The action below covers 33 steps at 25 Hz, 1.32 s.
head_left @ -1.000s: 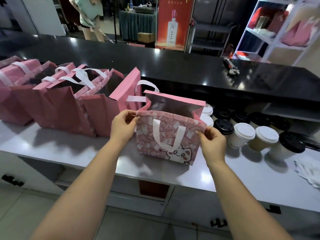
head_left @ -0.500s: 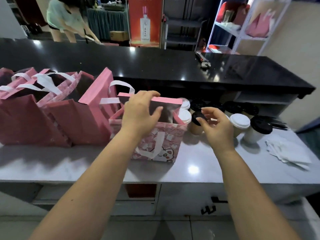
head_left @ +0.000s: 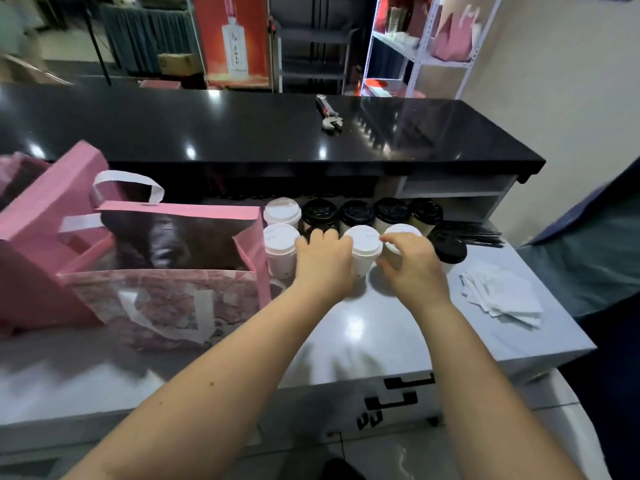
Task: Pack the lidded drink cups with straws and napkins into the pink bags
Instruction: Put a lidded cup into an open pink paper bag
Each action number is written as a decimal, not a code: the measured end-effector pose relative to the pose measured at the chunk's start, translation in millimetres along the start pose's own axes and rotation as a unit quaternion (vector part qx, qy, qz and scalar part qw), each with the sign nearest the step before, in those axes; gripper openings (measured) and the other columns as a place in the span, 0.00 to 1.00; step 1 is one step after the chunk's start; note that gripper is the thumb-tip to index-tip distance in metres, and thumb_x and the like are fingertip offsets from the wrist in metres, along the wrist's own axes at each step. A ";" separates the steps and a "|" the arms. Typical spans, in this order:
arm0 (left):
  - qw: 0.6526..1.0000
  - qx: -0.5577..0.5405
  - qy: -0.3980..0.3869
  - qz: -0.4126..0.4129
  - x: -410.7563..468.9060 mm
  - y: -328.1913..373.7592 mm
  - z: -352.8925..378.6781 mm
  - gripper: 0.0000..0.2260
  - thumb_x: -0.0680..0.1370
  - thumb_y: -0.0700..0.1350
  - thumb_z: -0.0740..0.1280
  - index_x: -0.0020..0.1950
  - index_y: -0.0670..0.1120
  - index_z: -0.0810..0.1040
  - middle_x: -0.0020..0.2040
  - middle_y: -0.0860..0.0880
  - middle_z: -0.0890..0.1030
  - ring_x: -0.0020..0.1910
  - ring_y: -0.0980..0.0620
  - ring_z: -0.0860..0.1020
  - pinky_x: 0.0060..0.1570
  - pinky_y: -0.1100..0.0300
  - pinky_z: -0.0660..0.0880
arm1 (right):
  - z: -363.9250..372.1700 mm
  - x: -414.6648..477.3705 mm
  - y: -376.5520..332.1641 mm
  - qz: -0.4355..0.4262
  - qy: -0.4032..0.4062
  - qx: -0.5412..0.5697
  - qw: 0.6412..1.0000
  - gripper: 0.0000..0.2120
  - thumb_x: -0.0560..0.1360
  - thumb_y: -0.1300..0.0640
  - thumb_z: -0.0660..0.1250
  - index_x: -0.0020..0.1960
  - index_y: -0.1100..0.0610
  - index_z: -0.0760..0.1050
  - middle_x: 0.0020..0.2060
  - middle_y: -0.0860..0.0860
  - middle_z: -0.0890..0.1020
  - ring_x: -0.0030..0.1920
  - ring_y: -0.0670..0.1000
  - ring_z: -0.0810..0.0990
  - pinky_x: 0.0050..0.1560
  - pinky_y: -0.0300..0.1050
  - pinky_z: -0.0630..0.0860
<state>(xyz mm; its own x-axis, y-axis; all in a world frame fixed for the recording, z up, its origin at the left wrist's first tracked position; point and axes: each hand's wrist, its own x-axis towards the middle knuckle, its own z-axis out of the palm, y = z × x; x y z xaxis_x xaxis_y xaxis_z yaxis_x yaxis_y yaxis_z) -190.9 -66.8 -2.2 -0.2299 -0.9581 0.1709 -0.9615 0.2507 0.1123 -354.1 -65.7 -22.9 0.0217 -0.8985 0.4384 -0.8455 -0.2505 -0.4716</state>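
An open pink bag (head_left: 104, 285) with white handles and a silvery lining stands on the grey counter (head_left: 363, 327), left of my hands. To its right is a cluster of lidded cups, some with white lids (head_left: 281, 210) and some with black lids (head_left: 356, 213). My left hand (head_left: 322, 261) curls over a cup in the front row and hides its lid. My right hand (head_left: 414, 268) grips a white-lidded cup (head_left: 403, 231), thumb at the lid rim. Another white-lidded cup (head_left: 363, 242) stands between my hands. Black straws (head_left: 474, 233) and white napkins (head_left: 502, 296) lie further right.
More pink bags (head_left: 45, 209) stand behind and left of the open one. A raised black counter (head_left: 242, 133) runs along the back with a wrench (head_left: 329, 116) on it. Beyond are a white shelf rack (head_left: 422, 46) and a red poster (head_left: 232, 39).
Both hands have left the pink bag and moved right to the cups. My left hand now covers one cup and my right grips a white-lidded one. The view has swung right.
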 end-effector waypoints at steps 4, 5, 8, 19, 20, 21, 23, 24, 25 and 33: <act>0.997 0.014 0.002 -0.070 10.2 -12.8 48.0 0.13 0.74 0.45 0.62 0.58 0.48 0.71 0.55 0.47 0.73 0.58 0.43 0.70 0.55 0.48 0.65 | 29.5 13.0 25.9 -0.070 -0.094 -0.013 0.993 0.19 0.67 0.61 0.74 0.57 0.57 0.78 0.51 0.52 0.81 0.53 0.58 0.75 0.53 0.50 0.72; 0.995 0.012 0.004 -0.096 9.9 -19.2 57.8 0.13 0.74 0.45 0.62 0.58 0.47 0.72 0.55 0.47 0.74 0.59 0.42 0.70 0.56 0.48 0.65 | 40.1 19.9 29.4 -0.093 -0.124 -0.017 0.988 0.19 0.67 0.60 0.74 0.58 0.56 0.78 0.52 0.52 0.80 0.54 0.59 0.75 0.55 0.51 0.72; 0.981 0.024 0.028 -0.189 2.8 -39.0 77.6 0.14 0.68 0.43 0.65 0.53 0.47 0.76 0.51 0.45 0.76 0.53 0.41 0.72 0.53 0.48 0.66 | 75.7 47.4 27.2 -0.148 -0.221 -0.017 0.964 0.24 0.69 0.56 0.72 0.64 0.53 0.74 0.57 0.51 0.77 0.60 0.57 0.71 0.59 0.53 0.70; 0.961 0.078 0.096 -0.248 -25.8 -93.9 85.7 0.17 0.66 0.43 0.64 0.53 0.49 0.79 0.50 0.49 0.79 0.49 0.42 0.76 0.49 0.51 0.64 | 165.4 108.0 -53.4 -0.308 -0.299 -0.126 0.894 0.39 0.70 0.43 0.69 0.76 0.46 0.54 0.75 0.55 0.56 0.75 0.62 0.50 0.71 0.58 0.49; 0.961 0.072 0.097 -0.249 -26.1 -94.5 85.1 0.17 0.66 0.43 0.64 0.54 0.49 0.79 0.51 0.49 0.79 0.50 0.42 0.76 0.49 0.51 0.64 | 170.2 106.7 -55.9 -0.307 -0.306 -0.139 0.891 0.40 0.71 0.44 0.69 0.76 0.45 0.52 0.76 0.56 0.54 0.75 0.62 0.48 0.71 0.60 0.47; 0.961 0.065 0.096 -0.251 -25.6 -94.2 84.2 0.17 0.66 0.42 0.64 0.54 0.49 0.79 0.51 0.49 0.79 0.51 0.43 0.76 0.50 0.51 0.64 | 173.1 103.6 -56.5 -0.305 -0.308 -0.144 0.889 0.39 0.72 0.46 0.68 0.77 0.44 0.51 0.76 0.56 0.53 0.75 0.63 0.47 0.71 0.61 0.45; 0.960 0.051 0.092 -0.261 -23.8 -92.3 80.3 0.17 0.66 0.42 0.64 0.55 0.49 0.79 0.52 0.49 0.79 0.52 0.43 0.76 0.50 0.51 0.67 | 174.2 95.2 -55.5 -0.313 -0.294 -0.132 0.893 0.38 0.72 0.52 0.69 0.76 0.45 0.52 0.76 0.58 0.54 0.75 0.63 0.50 0.70 0.61 0.46; 0.959 0.045 0.091 -0.266 -23.4 -91.3 78.6 0.18 0.66 0.43 0.63 0.55 0.49 0.78 0.53 0.49 0.79 0.52 0.43 0.75 0.50 0.51 0.68 | 173.8 90.3 -55.3 -0.323 -0.283 -0.118 0.895 0.38 0.71 0.55 0.70 0.76 0.46 0.55 0.75 0.58 0.56 0.74 0.62 0.52 0.69 0.61 0.47; 0.957 0.041 0.091 -0.271 -23.1 -90.8 76.2 0.18 0.66 0.43 0.63 0.55 0.49 0.78 0.53 0.49 0.79 0.52 0.42 0.75 0.50 0.50 0.70 | 172.3 87.2 -56.3 -0.335 -0.273 -0.102 0.896 0.38 0.69 0.57 0.71 0.75 0.47 0.58 0.74 0.59 0.58 0.73 0.63 0.55 0.69 0.61 0.49; 0.955 0.071 0.116 -0.263 -4.5 -72.9 38.4 0.17 0.62 0.40 0.70 0.50 0.46 0.77 0.49 0.46 0.78 0.47 0.42 0.76 0.40 0.50 0.73 | 109.5 119.7 -58.6 -0.199 -0.282 0.104 0.933 0.37 0.67 0.57 0.73 0.73 0.45 0.63 0.67 0.51 0.62 0.67 0.54 0.60 0.66 0.46 0.63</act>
<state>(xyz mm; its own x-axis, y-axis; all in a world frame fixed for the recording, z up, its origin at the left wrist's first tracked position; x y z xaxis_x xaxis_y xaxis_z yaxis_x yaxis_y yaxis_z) -125.6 -86.1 -48.8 0.3147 -0.8854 0.3420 -0.9492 -0.2940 0.1124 -243.6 -198.0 -26.6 0.6392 -0.7511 0.1650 -0.5901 -0.6167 -0.5210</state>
